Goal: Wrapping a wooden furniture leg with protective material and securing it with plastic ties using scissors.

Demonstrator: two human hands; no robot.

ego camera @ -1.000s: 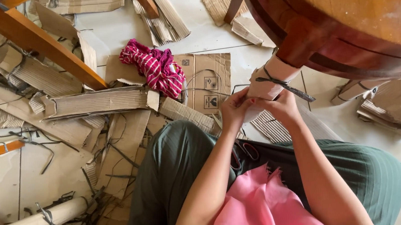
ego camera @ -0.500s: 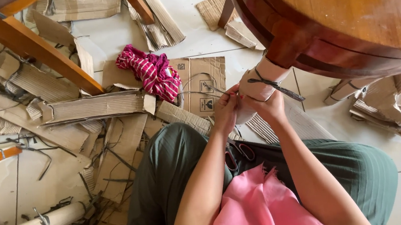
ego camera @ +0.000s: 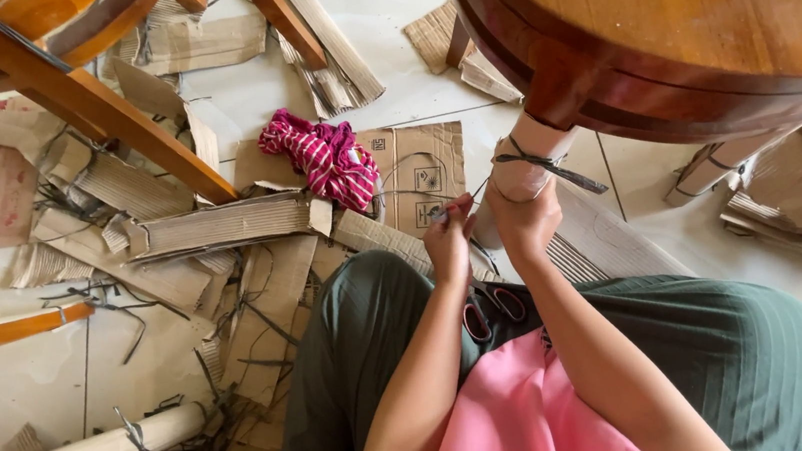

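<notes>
Tiled floor (ego camera: pixel 374 77) littered with torn cardboard strips (ego camera: pixel 220 224), cut dark straps, a crumpled pink striped cloth (ego camera: pixel 328 155); a round wooden table (ego camera: pixel 697 0) fills the upper right, other wrapped furniture legs lie at left.

Change since a second ago: both hands have dropped a little down the wrapped table leg (ego camera: pixel 527 166), and the dark strap (ego camera: pixel 540 161) around the wrap is now plainly visible above the fingers instead of under them. My read: the tie on this leg is knotted and the loose end is being pulled or tidied, so the binding step looks close to finished.

Right hand (ego camera: pixel 524 219) is curled around the lower part of the wrap, gripping it from below. Left hand (ego camera: pixel 450 240) is closed in a pinch on a thin dark strand (ego camera: pixel 478 192) that runs up to the leg. The strap sits just above the right hand, knot tail sticking out to the right, away from both hands. Red-handled scissors (ego camera: pixel 493 308) rest on the lap, between the forearms, untouched.
</notes>
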